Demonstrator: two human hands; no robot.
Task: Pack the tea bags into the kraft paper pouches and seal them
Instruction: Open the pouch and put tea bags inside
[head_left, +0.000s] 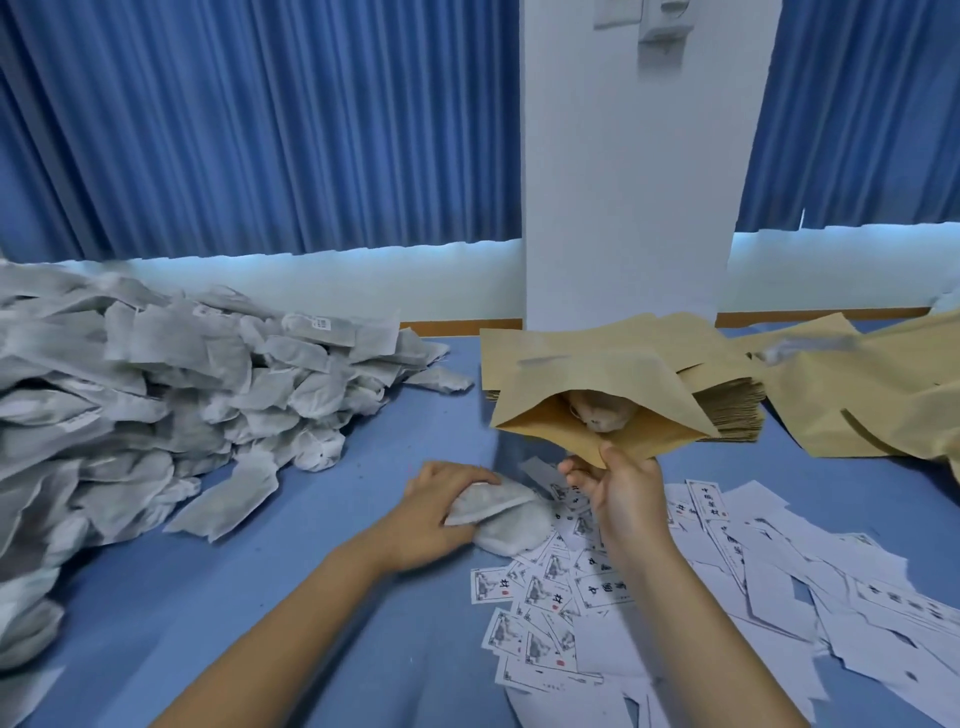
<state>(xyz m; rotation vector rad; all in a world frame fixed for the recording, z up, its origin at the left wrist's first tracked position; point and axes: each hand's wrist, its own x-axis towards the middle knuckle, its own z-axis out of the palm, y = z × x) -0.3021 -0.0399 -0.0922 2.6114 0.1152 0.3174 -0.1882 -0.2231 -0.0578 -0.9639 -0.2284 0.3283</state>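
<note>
My right hand (621, 493) pinches the lower edge of an open kraft paper pouch (602, 395), held above the table with its mouth facing me. Inside the mouth a tea bag (602, 410) shows. My left hand (441, 512) rests on the blue table and grips two white tea bags (498, 512) lying one on the other just left of the pouch. A large heap of white tea bags (156, 395) covers the left side of the table.
A stack of flat kraft pouches (727, 405) lies behind the held pouch, with more pouches (872, 395) at the right. Several printed paper labels (675, 597) are scattered at the lower right. A white pillar (628, 182) and blue curtains stand behind the table.
</note>
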